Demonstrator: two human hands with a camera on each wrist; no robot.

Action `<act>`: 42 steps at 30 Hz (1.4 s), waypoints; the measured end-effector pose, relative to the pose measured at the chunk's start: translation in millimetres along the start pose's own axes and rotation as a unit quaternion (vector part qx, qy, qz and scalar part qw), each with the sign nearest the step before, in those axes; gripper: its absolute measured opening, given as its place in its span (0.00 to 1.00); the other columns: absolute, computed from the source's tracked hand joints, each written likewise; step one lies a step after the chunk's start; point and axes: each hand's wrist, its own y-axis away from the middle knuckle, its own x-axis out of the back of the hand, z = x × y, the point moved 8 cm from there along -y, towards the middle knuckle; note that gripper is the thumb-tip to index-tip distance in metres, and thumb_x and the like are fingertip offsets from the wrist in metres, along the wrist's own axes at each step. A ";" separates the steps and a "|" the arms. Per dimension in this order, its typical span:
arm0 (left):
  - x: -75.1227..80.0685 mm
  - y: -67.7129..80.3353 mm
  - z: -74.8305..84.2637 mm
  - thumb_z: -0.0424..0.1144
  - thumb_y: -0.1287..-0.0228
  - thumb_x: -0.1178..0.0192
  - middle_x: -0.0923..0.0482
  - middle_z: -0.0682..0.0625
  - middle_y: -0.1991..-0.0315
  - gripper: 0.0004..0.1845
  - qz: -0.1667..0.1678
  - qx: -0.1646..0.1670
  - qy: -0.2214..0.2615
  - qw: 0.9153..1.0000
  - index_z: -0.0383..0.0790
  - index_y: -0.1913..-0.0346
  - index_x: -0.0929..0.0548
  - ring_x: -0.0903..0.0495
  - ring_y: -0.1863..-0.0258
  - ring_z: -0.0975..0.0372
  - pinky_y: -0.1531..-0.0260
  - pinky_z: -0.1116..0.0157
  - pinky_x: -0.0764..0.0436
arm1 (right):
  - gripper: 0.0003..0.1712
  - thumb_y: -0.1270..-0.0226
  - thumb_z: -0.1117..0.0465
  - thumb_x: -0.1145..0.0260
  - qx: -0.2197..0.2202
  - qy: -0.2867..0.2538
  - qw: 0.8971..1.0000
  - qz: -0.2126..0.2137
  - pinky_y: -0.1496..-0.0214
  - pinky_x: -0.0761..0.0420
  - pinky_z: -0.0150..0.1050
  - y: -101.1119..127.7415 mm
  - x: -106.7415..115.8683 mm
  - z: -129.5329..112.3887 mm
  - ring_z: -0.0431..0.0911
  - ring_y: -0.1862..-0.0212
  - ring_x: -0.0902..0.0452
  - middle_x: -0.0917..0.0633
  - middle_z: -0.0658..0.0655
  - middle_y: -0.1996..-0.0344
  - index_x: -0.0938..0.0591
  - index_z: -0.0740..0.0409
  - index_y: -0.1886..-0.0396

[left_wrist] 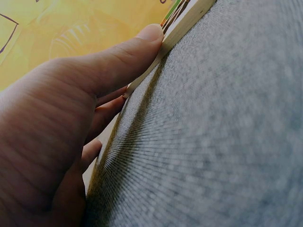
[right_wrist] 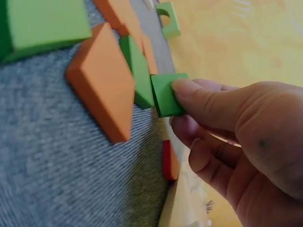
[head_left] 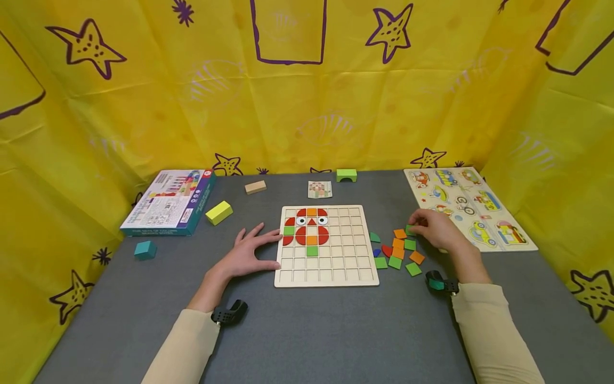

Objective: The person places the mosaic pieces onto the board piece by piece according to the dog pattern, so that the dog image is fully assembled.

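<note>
Right hand (head_left: 434, 229) pinching a green square tile (right_wrist: 166, 94) at the far edge of the loose pile right of the grid board (head_left: 326, 274), left hand (head_left: 249, 253) flat, bracing its left edge; best lifted clear, board steadied.

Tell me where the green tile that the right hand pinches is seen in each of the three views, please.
Head view: the green tile sits right of the wooden board, under the right hand's fingertips.
Left wrist view: not in it.
Right wrist view: centre, pinched by the fingertips.
Shared landmark: the loose orange tile beside it, in the head and right wrist views.
</note>
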 end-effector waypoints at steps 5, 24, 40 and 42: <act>0.3 -0.3 0.7 0.59 0.42 0.28 0.37 0.52 0.24 0.41 0.000 -0.001 0.001 1.000 0.49 0.28 0.26 0.58 0.21 0.44 0.31 0.37 0.71 | 0.05 0.29 0.66 0.32 0.009 -0.011 1.000 0.025 0.56 0.22 0.48 0.9 2.9 -16.5 0.53 0.61 0.21 0.15 0.59 0.63 0.16 0.64 0.57; -0.7 0.1 0.0 0.60 0.43 0.28 0.37 0.51 0.24 0.41 0.001 0.003 0.004 1.000 0.49 0.28 0.26 0.58 0.21 0.44 0.31 0.37 0.71 | 0.05 0.32 0.68 0.31 0.136 -0.105 0.983 -0.065 0.58 0.22 0.40 -17.6 -94.8 -146.9 0.45 0.64 0.24 0.17 0.50 0.65 0.15 0.59 0.58; -0.2 -0.1 -1.1 0.59 0.41 0.29 0.37 0.52 0.24 0.40 0.000 0.003 0.010 1.000 0.49 0.28 0.26 0.59 0.21 0.44 0.31 0.36 0.71 | 0.04 0.32 0.66 0.30 0.189 -0.053 0.971 -0.135 0.55 0.21 0.37 -16.6 -141.3 -195.8 0.41 0.63 0.24 0.17 0.46 0.66 0.13 0.57 0.60; -0.3 0.2 -1.2 0.59 0.41 0.29 0.37 0.52 0.24 0.40 0.000 0.002 0.010 1.000 0.49 0.28 0.26 0.58 0.21 0.44 0.31 0.37 0.71 | 0.03 0.33 0.66 0.29 0.199 -0.044 0.969 -0.136 0.54 0.21 0.38 -14.9 -142.2 -197.5 0.41 0.62 0.24 0.18 0.46 0.66 0.13 0.56 0.61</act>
